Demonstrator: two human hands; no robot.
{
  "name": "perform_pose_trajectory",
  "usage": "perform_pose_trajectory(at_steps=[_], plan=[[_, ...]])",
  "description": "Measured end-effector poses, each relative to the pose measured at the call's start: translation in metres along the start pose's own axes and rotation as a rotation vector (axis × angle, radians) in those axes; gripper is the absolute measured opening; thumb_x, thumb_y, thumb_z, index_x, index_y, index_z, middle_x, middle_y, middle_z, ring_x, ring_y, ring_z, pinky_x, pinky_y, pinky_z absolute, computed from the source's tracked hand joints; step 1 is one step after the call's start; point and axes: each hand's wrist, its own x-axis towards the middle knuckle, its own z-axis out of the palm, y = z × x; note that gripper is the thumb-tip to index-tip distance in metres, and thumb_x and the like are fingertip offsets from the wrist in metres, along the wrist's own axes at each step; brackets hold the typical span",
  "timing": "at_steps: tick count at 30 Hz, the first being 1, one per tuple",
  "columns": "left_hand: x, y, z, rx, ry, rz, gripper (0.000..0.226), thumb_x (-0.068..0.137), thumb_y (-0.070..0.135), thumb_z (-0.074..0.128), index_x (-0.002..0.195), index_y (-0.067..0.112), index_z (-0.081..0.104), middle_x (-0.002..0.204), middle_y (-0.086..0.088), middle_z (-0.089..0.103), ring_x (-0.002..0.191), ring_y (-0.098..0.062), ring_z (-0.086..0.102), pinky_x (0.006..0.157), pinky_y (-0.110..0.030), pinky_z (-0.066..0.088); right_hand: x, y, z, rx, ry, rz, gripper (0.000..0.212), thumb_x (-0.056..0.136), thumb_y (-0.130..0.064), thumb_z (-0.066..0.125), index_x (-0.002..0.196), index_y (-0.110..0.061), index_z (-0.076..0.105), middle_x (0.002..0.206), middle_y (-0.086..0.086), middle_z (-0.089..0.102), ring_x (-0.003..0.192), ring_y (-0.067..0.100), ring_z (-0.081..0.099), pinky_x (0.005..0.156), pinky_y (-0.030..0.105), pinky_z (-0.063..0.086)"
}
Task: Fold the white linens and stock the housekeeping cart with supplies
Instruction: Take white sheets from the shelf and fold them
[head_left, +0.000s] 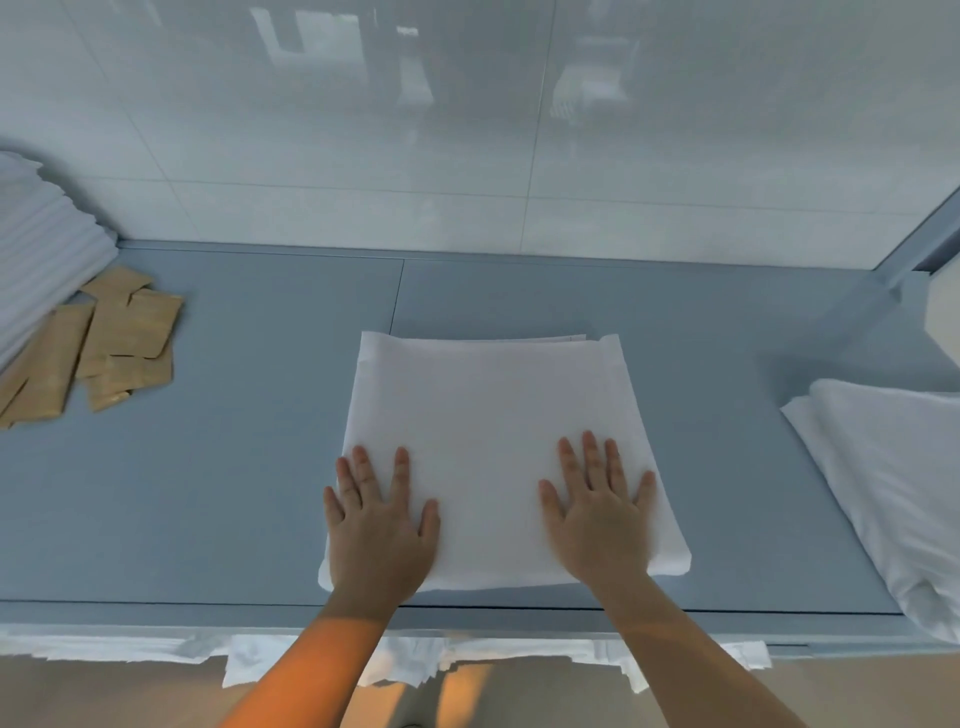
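Left hand (378, 525) and right hand (597, 512) — fingers spread flat, pressing folded white linen (488, 415) — on blue counter (234, 441)

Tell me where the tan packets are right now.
In the head view, the tan packets lie in a loose pile at the far left of the blue table, beside the stack of folded white linens, well left of both hands.

My left hand (376, 525) and right hand (597, 512) lie flat on the folded linen (493, 415) at frame centre on the table (234, 467), packets (111, 338) and stacked linens (41, 249) upper left, loose sheet (893, 478) right.
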Motion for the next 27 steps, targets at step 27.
perform_pose_trajectory(at_steps=[27], plan=[[0.018, -0.013, -0.005, -0.057, -0.028, 0.121, 0.078, 0.097, 0.051, 0.024, 0.15, -0.001, -0.001, 0.159, -0.017, 0.0, 0.148, -0.025, -0.003, 0.118, -0.034, -0.005, -0.011, -0.048, -0.012, 0.309, 0.055, -0.603, 0.049, 0.099, -0.017, 0.041, 0.148, -0.013, 0.033, 0.156, -0.001, 0.022, 0.146, 0.02, 0.018, 0.12, 0.044, 0.007]])
